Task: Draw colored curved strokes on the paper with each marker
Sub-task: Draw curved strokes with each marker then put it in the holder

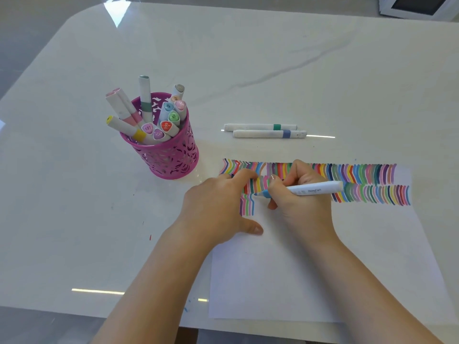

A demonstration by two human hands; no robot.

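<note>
On the glossy white marbled table (223, 58), the right hand (300, 197) pinches a blue-tipped white marker (315, 188), with its tip on the smooth white paper sheet (323, 269) beside rows of coloured curved strokes (367, 181). Just left of it, the left hand (218, 207) lies flat, pressing the paper's left edge. Far left, a pink perforated metal cup (171, 157) holds markers with caps numbered 131 and 199. Two capped white markers (260, 127) lie beyond the paper.

The left hand (218, 207) and right hand (298, 202) cover part of the strokes (360, 180). The right hand hides the middle of the marker (318, 188). The cup (171, 157) hides its pens (145, 95) below. A device (419, 6) is cut off at the top edge.
</note>
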